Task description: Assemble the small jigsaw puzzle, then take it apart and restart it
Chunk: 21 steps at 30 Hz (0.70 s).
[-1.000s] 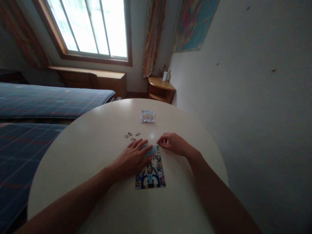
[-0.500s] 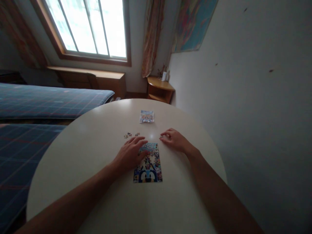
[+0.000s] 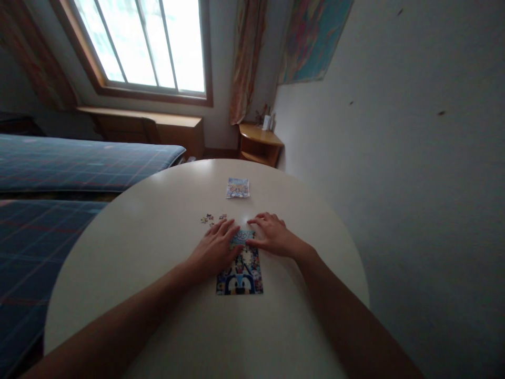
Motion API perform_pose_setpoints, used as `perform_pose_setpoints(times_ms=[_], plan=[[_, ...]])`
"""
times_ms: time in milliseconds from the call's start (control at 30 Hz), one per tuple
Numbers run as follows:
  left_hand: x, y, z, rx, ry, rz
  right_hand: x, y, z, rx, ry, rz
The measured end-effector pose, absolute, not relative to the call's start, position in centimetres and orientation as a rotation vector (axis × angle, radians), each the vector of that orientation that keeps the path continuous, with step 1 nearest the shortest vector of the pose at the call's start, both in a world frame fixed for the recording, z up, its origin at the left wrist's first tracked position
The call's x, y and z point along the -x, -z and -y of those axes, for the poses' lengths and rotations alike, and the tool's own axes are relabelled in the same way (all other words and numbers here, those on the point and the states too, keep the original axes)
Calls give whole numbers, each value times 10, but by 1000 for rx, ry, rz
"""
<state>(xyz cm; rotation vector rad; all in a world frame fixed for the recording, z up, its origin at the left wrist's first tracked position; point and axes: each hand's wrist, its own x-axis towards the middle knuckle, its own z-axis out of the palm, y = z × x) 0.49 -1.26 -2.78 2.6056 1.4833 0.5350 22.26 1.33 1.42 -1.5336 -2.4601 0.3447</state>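
Note:
A jigsaw puzzle (image 3: pixel 240 284) with a blue cartoon dog face lies flat on the round table; a pale gap shows in its upper middle. My left hand (image 3: pixel 216 247) rests over the puzzle's left upper edge, its fingers spread and stretched out. Over the upper right edge lies my right hand (image 3: pixel 274 236), fingers apart, with its thumb on the puzzle. I see nothing held in either hand. Beyond my left fingertips sit several loose puzzle pieces (image 3: pixel 208 218), partly hidden by that hand. Farther back is a small printed packet or sheet (image 3: pixel 238 188).
The white round table (image 3: pixel 158 321) carries all of this. Beds with blue plaid covers (image 3: pixel 79 163) stand along its left side. A plain wall (image 3: pixel 394 200) rises on the right. A wooden corner shelf (image 3: pixel 260 135) and a window (image 3: pixel 145 47) are at the far end.
My right hand has moved left from the bare table onto the puzzle's upper right edge, and its fingers have spread. The left hand stays almost where it was.

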Motion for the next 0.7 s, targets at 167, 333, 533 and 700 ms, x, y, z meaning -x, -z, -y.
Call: perform_pose_setpoints(times_ms=[167,333,533,700], plan=[[-5,31,15,-2701,-390,-1477,-225,-11,-16,1646,-421,2416],[-7,29,15,-2723,-373,-1484,-228,-11,-20,1660,-450,2397],[-6,33,15,-2698,-416,-1479,-243,-13,-34,1398,-370,2484],[-7,30,15,-2654,-460,-1556,-256,-18,-40,1438,-471,2384]])
